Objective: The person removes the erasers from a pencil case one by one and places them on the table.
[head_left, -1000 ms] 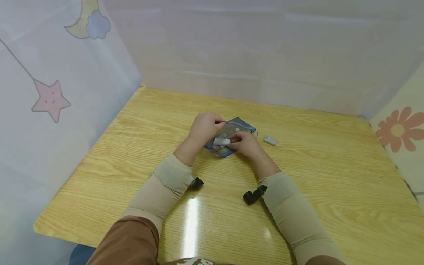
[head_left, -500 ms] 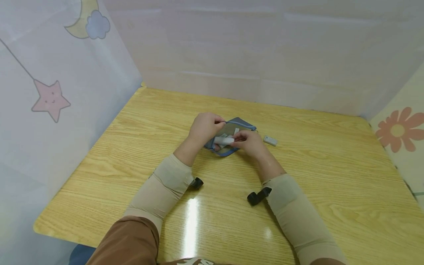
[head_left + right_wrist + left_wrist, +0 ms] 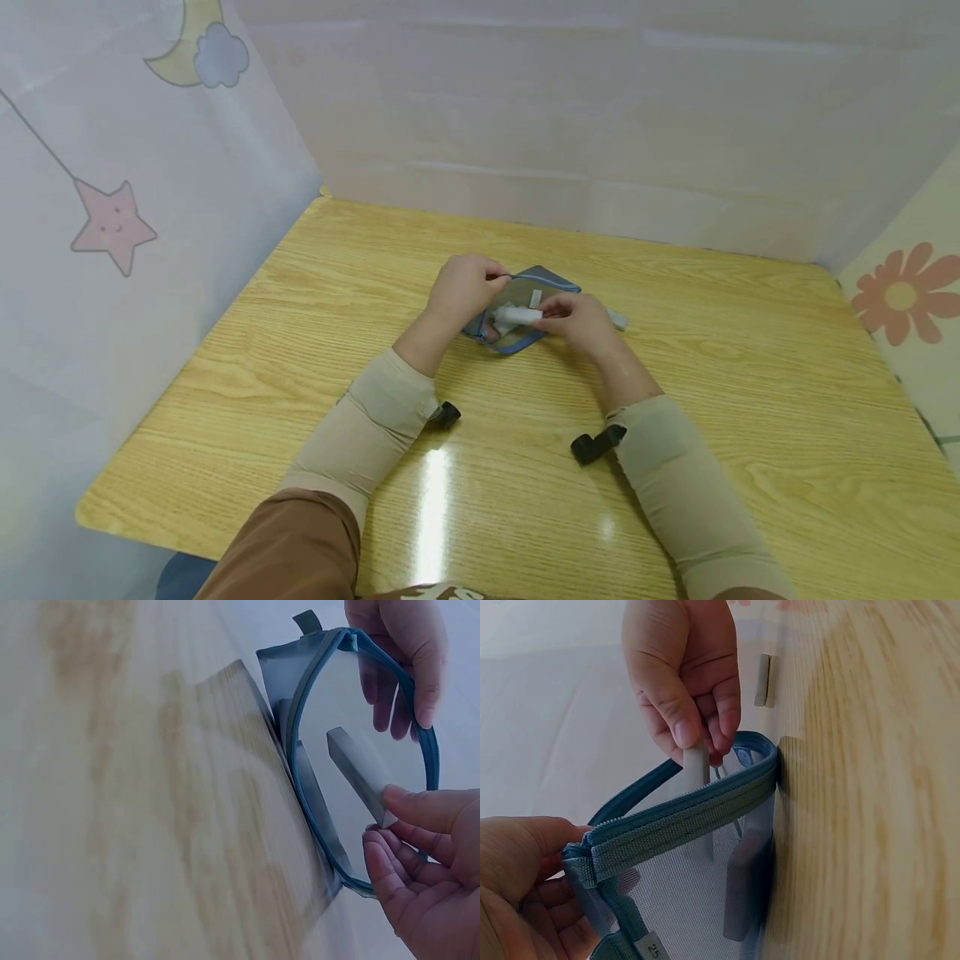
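From my end, the work looked partway through: the pouch (image 3: 679,825) stood open, a pale block (image 3: 763,680) lay outside on the surface (image 3: 750,375), and a darker block (image 3: 742,889) showed through the mesh. My right grip (image 3: 585,323) was clamped on the white bar (image 3: 519,315), its far end within the pouch's mouth, neither fully in nor out. My left grip (image 3: 463,285) pinched the rim. Since the earlier frame, right grip and bar had shifted rightward, partly hiding the pale block.
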`<state>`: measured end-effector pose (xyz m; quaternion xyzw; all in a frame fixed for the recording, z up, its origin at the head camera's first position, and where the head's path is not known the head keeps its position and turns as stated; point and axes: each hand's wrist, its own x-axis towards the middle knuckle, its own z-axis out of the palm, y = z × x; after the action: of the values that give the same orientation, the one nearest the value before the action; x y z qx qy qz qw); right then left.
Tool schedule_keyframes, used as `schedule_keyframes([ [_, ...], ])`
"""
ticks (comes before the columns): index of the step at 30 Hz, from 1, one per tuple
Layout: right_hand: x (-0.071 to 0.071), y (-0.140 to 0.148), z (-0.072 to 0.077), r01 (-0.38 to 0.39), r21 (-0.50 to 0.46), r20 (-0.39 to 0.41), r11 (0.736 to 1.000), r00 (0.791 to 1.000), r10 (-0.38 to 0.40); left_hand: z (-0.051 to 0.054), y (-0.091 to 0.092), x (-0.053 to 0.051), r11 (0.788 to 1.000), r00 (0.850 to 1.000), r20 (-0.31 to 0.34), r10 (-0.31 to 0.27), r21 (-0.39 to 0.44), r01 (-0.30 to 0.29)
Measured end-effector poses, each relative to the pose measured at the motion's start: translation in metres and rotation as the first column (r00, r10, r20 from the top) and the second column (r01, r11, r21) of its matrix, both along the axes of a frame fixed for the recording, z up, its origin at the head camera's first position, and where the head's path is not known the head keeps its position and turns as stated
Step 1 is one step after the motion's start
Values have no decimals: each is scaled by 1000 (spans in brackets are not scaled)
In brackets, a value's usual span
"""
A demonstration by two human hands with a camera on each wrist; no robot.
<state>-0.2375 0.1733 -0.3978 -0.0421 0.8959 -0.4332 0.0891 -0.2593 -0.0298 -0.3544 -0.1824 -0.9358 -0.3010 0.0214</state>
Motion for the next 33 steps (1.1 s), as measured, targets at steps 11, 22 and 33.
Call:
schedule_keyframes([
  [11,3,19,5,-11,18,-25,1000,1000,12,-1,0,0,1000,1000,6,14,-5,-13],
  [22,7,37,12,0,-90,-6,996,1000,0,0,0,0,1000,1000,15,17,-3,-17],
  [33,7,57,25,58,-109,1,992,998,-59,-1,0,0,1000,1000,6,11,-1,-11],
])
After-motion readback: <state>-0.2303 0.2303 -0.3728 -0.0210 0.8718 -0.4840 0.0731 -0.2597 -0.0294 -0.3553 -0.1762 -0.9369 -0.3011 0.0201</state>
